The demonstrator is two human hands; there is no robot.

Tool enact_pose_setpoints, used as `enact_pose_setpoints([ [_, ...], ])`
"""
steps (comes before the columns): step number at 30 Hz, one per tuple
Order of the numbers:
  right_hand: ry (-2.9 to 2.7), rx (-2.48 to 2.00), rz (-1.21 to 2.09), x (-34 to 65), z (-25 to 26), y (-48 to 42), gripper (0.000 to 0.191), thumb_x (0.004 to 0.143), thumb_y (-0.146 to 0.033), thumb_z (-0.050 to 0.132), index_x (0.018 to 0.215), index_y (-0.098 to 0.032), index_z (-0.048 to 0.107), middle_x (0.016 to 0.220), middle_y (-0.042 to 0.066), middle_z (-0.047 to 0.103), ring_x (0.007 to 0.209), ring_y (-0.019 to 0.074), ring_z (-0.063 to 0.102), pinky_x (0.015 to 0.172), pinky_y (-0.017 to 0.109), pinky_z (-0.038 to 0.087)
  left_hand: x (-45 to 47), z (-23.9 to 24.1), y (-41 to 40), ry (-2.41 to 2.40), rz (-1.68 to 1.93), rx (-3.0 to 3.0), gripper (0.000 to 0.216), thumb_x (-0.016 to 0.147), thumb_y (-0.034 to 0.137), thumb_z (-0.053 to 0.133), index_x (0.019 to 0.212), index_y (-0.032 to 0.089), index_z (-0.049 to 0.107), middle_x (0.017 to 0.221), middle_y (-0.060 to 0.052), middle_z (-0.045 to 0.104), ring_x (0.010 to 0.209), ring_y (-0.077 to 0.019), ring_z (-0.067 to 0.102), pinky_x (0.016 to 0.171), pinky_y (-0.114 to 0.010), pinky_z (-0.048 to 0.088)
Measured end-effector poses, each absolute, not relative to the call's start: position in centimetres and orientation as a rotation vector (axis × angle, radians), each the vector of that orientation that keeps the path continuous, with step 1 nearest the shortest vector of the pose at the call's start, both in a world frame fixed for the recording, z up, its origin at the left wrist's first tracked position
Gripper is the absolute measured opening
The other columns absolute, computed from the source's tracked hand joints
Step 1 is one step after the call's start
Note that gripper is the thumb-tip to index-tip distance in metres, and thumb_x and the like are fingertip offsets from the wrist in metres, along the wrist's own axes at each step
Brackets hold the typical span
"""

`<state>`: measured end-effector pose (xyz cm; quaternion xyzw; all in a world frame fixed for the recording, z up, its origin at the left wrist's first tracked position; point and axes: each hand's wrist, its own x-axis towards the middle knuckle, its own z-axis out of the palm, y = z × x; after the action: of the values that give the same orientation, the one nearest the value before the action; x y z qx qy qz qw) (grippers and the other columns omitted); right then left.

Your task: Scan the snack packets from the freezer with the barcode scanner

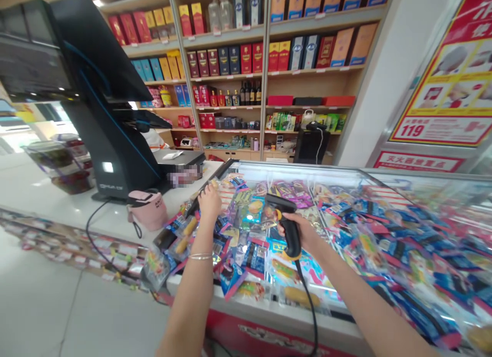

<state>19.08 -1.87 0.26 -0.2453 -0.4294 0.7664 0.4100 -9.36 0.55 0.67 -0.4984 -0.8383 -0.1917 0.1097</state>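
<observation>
My right hand (303, 233) is wrapped round the grip of a black and yellow barcode scanner (292, 236), whose head points left over the glass-topped display freezer. A black cable hangs from its grip past the front edge. Further left, my left hand (210, 200) is closed at the freezer's left edge, fingers curled down among small packs; what they hold is hidden. Under and around both hands lie many snack packets, among them a blue and pink packet (255, 255) and a clear pack with a yellow item (302, 297).
A black point-of-sale terminal (111, 157) stands on the white counter (115, 218) at left, with a pink cup-shaped bag (148, 209) beside it. More packets (415, 254) are heaped on the right. Shelves with boxed bottles (226, 61) line the back wall.
</observation>
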Motion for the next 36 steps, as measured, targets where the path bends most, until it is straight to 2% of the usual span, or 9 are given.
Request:
enact_pose_setpoints([
  [3, -1.122, -0.671, 1.964, 18.6, -0.9, -2.8, 0.022, 0.063, -0.031, 0.069, 0.077, -0.015, 0.064, 0.07, 0.004, 0.062, 0.05, 0.0107, 0.052, 0.047, 0.022, 0.044, -10.6, 0.5, -0.1, -2.524, -0.443, -1.459, 0.043, 0.084, 0.012, 0.03, 0.121, 0.003, 0.049, 0.12, -0.025, 0.057, 0.113, -0.0319, 0.055, 0.095, -0.045, 0.04],
  [7, -1.174, -0.729, 1.971, 18.5, -1.8, -3.9, 0.022, 0.063, -0.032, 0.07, 0.075, -0.015, 0.063, 0.068, 0.004, 0.063, 0.049, 0.0111, 0.053, 0.046, 0.022, 0.044, -12.5, -0.5, -0.6, -2.729, -0.228, -1.492, 0.05, 0.081, 0.033, 0.044, 0.123, 0.006, 0.052, 0.131, -0.026, 0.05, 0.119, -0.0366, 0.05, 0.093, -0.048, 0.041],
  [10, -1.176, -0.735, 1.945, 18.4, -2.0, -4.2, 0.024, 0.062, -0.034, 0.071, 0.073, -0.015, 0.063, 0.066, 0.003, 0.064, 0.047, 0.0107, 0.052, 0.045, 0.022, 0.043, -13.6, -1.1, -0.6, -2.805, -0.147, -1.552, 0.058, 0.078, 0.046, 0.048, 0.12, 0.008, 0.057, 0.128, -0.026, 0.053, 0.117, -0.0379, 0.052, 0.091, -0.046, 0.043],
  [17, -1.196, -0.725, 1.853, 18.9, -1.7, -4.0, 0.024, 0.067, -0.038, 0.067, 0.075, -0.016, 0.063, 0.053, 0.001, 0.058, 0.045, 0.0125, 0.052, 0.044, 0.023, 0.044, -14.1, -0.9, -0.7, -2.736, -0.057, -1.498, 0.05, 0.075, 0.047, 0.051, 0.105, 0.011, 0.068, 0.121, -0.023, 0.06, 0.121, -0.0394, 0.047, 0.09, -0.045, 0.043],
  [22, -1.194, -0.745, 1.819, 19.4, -1.4, -3.9, 0.028, 0.068, -0.043, 0.065, 0.075, -0.017, 0.056, 0.045, -0.001, 0.055, 0.036, 0.0104, 0.047, 0.038, 0.021, 0.039, -11.8, 0.0, -0.9, -2.539, -0.178, -1.491, 0.06, 0.072, 0.053, 0.054, 0.112, 0.009, 0.059, 0.118, -0.024, 0.059, 0.117, -0.0389, 0.049, 0.088, -0.043, 0.044],
  [26, -1.269, -0.706, 1.686, 19.8, -1.0, -3.7, 0.029, 0.068, -0.043, 0.066, 0.076, -0.018, 0.055, 0.043, -0.003, 0.054, 0.034, 0.0096, 0.044, 0.035, 0.02, 0.037, -8.1, 1.1, -0.8, -2.264, -0.44, -1.762, 0.049, 0.077, 0.046, 0.052, 0.118, 0.02, 0.051, 0.115, -0.013, 0.061, 0.108, -0.03, 0.055, 0.082, -0.038, 0.048],
  [31, -1.42, -0.725, 1.486, 19.8, -0.8, -3.6, 0.026, 0.071, -0.041, 0.065, 0.073, -0.017, 0.057, 0.045, -0.003, 0.053, 0.034, 0.0097, 0.045, 0.036, 0.022, 0.038, -4.8, 1.3, -0.6, -1.869, -0.669, -1.892, 0.043, 0.075, 0.031, 0.057, 0.117, 0.026, 0.052, 0.12, -0.007, 0.056, 0.117, -0.0263, 0.047, 0.091, -0.034, 0.046],
  [36, -1.485, -0.734, 1.443, 19.6, -0.9, -3.7, 0.027, 0.072, -0.042, 0.064, 0.069, -0.017, 0.054, 0.042, -0.004, 0.051, 0.033, 0.0098, 0.044, 0.036, 0.022, 0.038, -4.6, 1.1, -0.7, -1.835, -0.773, -1.862, 0.043, 0.076, 0.033, 0.056, 0.118, 0.025, 0.054, 0.118, -0.007, 0.055, 0.114, -0.026, 0.049, 0.092, -0.033, 0.045],
])
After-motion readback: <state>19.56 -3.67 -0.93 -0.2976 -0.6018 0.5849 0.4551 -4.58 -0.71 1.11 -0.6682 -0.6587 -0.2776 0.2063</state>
